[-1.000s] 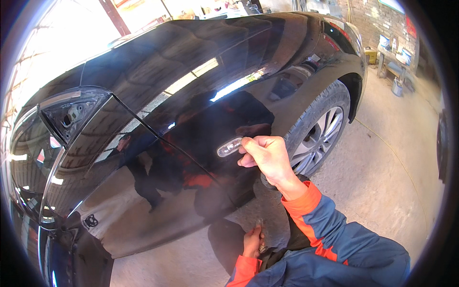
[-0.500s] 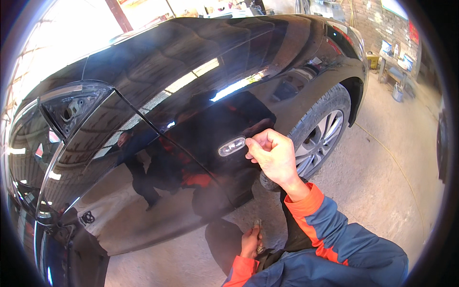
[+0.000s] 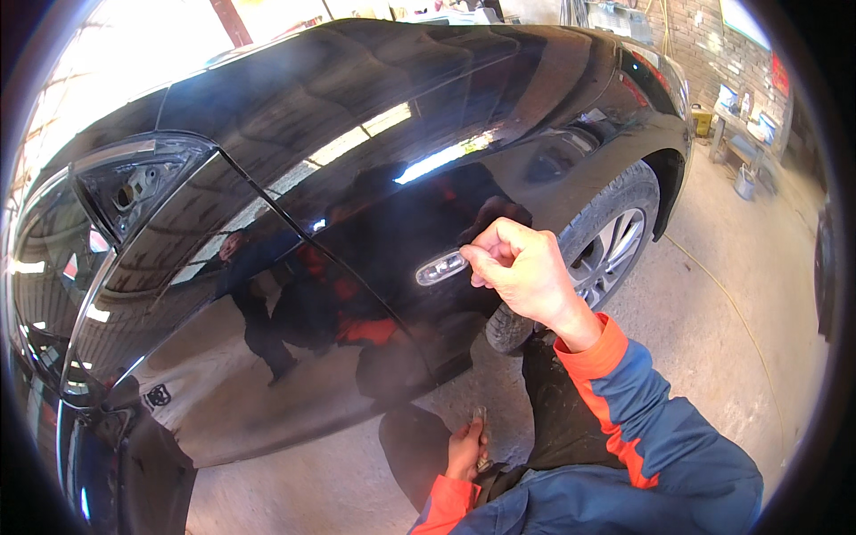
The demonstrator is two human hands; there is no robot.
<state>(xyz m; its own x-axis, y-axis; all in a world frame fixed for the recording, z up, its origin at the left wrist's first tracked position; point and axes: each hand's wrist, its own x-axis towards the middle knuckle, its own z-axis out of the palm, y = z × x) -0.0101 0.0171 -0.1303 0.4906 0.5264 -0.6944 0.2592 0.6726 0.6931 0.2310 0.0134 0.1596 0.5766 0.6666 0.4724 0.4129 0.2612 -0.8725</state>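
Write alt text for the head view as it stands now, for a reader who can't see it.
A right hand appears to touch one end of a clear oval side marker lamp on the front fender of a black car, behind its front wheel. The left hand, lower down, holds a small slim object too unclear to name.

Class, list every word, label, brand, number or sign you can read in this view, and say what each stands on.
No text can be read anywhere in this view.
Clear oval side lamp at the fingertips of the right hand: no legible mark.
Tyre: any sidewall lettering is too small to read.
Red patch by the brick wall: too blurred to read.
Blue-and-white container: any label is too small and blurred.
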